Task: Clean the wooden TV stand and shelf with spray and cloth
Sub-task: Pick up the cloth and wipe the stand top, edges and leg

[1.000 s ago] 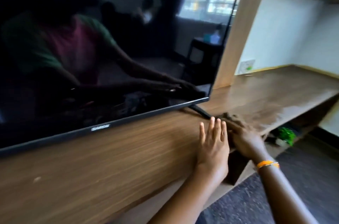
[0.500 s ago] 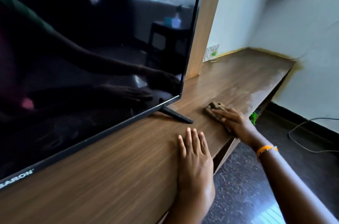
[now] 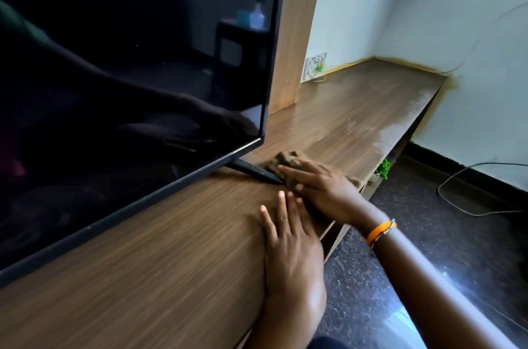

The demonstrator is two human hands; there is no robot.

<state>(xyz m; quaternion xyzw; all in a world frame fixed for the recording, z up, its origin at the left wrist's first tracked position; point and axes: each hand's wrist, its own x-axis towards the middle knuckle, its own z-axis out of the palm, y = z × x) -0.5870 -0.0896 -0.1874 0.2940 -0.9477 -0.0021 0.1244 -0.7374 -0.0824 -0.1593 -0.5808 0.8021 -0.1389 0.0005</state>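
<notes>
Two hands work on the stand [image 3: 160, 248], and every position below is given relative to the TV foot [image 3: 254, 172]. Nearest the viewer, well in front of the foot, the left hand [image 3: 288, 248] lies flat on the wood with fingers straight and grasping nothing; its placement suggests a brace that steadies the leaning body. Just beyond it, the right hand [image 3: 320, 191], an orange band [image 3: 378, 231] on its wrist, presses the cloth [image 3: 288, 160] down under extended fingers rather than clenching it, which spreads pressure for wiping. That brown cloth sits bunched against the right side of the foot, touching it, probably because dust collects where the foot meets the wood. Above and left of the foot rises the TV [image 3: 128, 77], its dark screen mirroring both arms. Beyond the foot, a pale film [image 3: 400, 131] along the front edge of the stand looks like dust or drying spray, so that stretch likely remains to be wiped. Below that edge, right of the foot, something green [image 3: 384, 168] sits on the lower shelf. Farthest back, a wall socket [image 3: 314, 67] sits behind the foot, beside the upright panel [image 3: 297, 28]. No spray bottle is directly visible.
</notes>
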